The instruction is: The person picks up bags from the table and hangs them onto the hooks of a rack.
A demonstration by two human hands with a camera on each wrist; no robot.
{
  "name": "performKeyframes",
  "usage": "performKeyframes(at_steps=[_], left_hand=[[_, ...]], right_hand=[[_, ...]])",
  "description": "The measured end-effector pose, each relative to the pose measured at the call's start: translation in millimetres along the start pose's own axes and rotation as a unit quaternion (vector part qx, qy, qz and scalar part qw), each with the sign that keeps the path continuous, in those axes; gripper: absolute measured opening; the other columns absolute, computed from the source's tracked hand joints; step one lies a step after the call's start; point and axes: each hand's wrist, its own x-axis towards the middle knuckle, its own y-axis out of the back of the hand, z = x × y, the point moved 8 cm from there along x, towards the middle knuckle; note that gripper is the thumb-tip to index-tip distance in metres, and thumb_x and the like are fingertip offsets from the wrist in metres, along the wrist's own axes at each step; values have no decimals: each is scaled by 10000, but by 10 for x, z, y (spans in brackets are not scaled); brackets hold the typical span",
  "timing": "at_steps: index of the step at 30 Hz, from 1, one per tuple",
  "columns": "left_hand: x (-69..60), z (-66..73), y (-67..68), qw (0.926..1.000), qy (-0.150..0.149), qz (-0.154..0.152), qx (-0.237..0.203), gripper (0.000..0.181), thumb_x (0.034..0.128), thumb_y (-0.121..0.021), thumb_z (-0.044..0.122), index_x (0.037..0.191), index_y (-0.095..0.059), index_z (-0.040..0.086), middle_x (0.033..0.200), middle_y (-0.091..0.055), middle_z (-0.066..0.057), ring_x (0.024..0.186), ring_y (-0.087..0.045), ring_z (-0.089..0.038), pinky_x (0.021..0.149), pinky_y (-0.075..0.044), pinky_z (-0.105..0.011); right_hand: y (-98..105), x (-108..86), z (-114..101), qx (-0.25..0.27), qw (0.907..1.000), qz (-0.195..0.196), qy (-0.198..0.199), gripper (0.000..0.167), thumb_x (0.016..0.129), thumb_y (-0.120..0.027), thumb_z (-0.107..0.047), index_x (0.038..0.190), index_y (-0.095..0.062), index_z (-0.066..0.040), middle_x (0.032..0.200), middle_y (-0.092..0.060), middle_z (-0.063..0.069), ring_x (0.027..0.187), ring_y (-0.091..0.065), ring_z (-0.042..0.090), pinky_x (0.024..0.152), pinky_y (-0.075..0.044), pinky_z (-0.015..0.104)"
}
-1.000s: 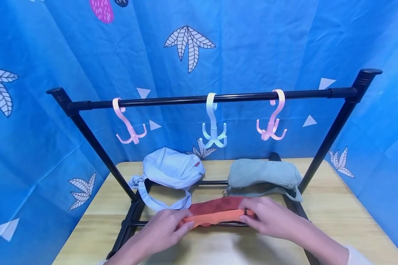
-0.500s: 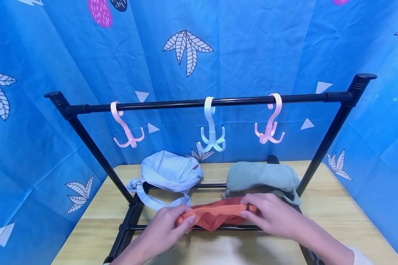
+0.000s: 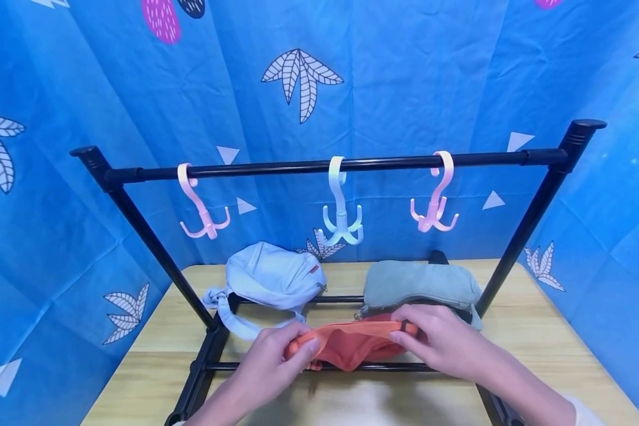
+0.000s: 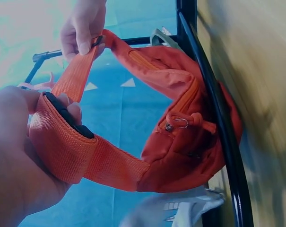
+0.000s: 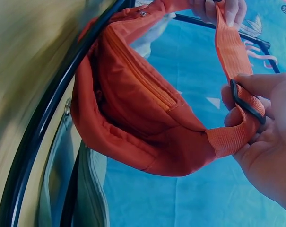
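Note:
An orange-red bag point(image 3: 351, 349) point(image 4: 180, 156) point(image 5: 143, 109) hangs by its orange strap point(image 3: 351, 329) between both hands, over the rack's lower front bar. My left hand point(image 3: 271, 364) point(image 4: 24, 151) pinches the strap at a dark buckle point(image 4: 69, 118), thumb and fingers curled round it. On the other side my right hand point(image 3: 442, 340) point(image 5: 270, 123) pinches the strap beside another black buckle point(image 5: 247, 101). A zipper and a cord pull point(image 4: 185, 120) show on the bag's front in the left wrist view.
A black rack's top bar point(image 3: 277, 168) carries a pink hook point(image 3: 205, 219), a light blue hook point(image 3: 341, 207) and another pink hook point(image 3: 435, 204). Behind the hands lie a light blue bag point(image 3: 271, 275) and a grey-green bag point(image 3: 420, 284) on the wooden table point(image 3: 554, 331).
Both hands still hold the strap, which has been lifted and arched slightly upward. More of the bag's red body shows below it. The head view has tilted a little upward.

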Motion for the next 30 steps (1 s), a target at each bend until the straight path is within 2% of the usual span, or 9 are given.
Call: performKeyframes(at_steps=[3, 8, 15, 22, 30], left_hand=[[10, 22, -6, 9999, -34, 9, -168, 70, 1004, -694, 284, 977, -707, 221, 708, -597, 139, 597, -498, 46, 509, -455, -193], [40, 58, 11, 9996, -141, 139, -189, 53, 998, -700, 265, 981, -712, 217, 709, -605, 126, 593, -511, 42, 501, -466, -201], [100, 64, 39, 9999, 80, 91, -117, 65, 993, -706, 263, 1010, -730, 205, 738, -640, 111, 606, -545, 18, 523, -495, -211], [146, 69, 104, 9997, 150, 147, -93, 109, 996, -704, 291, 1019, -746, 193, 776, -670, 78, 655, -572, -5, 564, -526, -206], [221, 125, 165, 9988, -169, 453, 14, 166, 1004, -698, 311, 1025, -755, 157, 784, -686, 36, 638, -559, 6, 534, -516, -202]], right_hand=[[36, -3, -16, -43, 9998, 148, 145, 100, 971, -743, -243, 1060, -705, -217, 822, -611, -172, 752, -522, -70, 641, -512, 157], [91, 1, -26, -75, 9993, 297, 219, 126, 946, -770, -205, 1046, -696, -229, 801, -586, -184, 741, -510, -72, 633, -505, 155], [135, 15, -22, -3, 9995, 290, 112, 127, 949, -765, -206, 1057, -702, -228, 798, -586, -180, 731, -517, -76, 628, -517, 157], [192, 48, -54, 1, 9980, 544, 308, 195, 905, -797, -110, 1037, -699, -215, 756, -546, -183, 693, -494, -88, 584, -492, 143], [255, 80, -25, -38, 9980, 601, 205, 228, 891, -802, -83, 1057, -701, -203, 754, -523, -175, 672, -477, -80, 548, -460, 144]])
